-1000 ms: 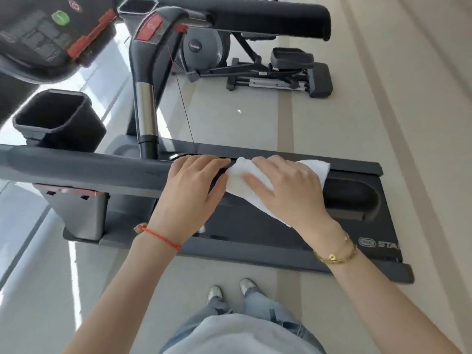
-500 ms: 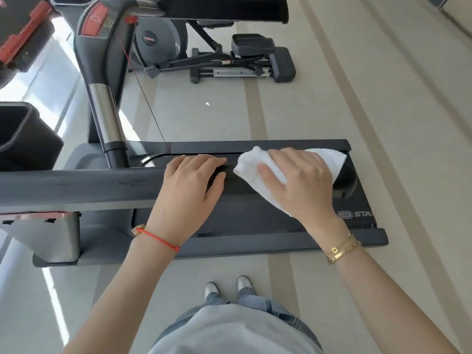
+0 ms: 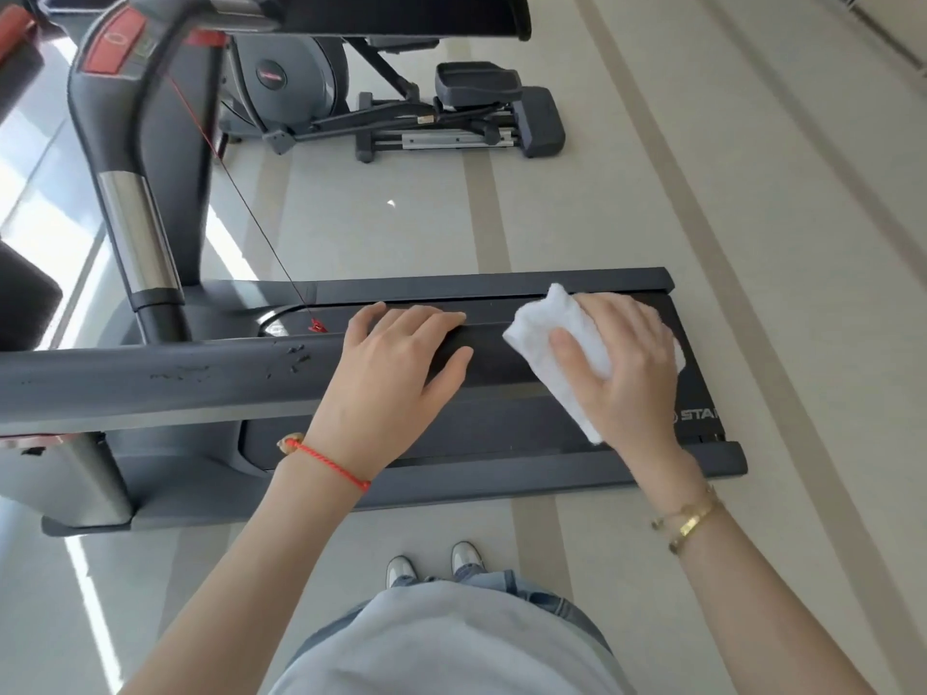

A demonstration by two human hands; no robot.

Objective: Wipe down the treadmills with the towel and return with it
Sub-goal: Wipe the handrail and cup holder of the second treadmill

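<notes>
Gripping a bunched white towel (image 3: 567, 338), the right hand (image 3: 622, 363) presses it onto the far end of the near handrail (image 3: 150, 373) of the treadmill (image 3: 501, 474), thumb and fingers curled over the cloth. Part of the towel hangs below the hand toward the belt. The left hand (image 3: 396, 363) rests on the same handrail just beside the towel, fingers draped over the top and thumb on the near face; it holds nothing else. A red cord bracelet (image 3: 331, 464) circles the left wrist and gold bracelets (image 3: 689, 519) the right. The handrail's coating is chipped near its middle. A red safety clip (image 3: 317, 325) on a thin cord lies on the deck beside the upright post (image 3: 135, 233). An elliptical trainer (image 3: 391, 107) stands on the floor beyond the treadmill.
</notes>
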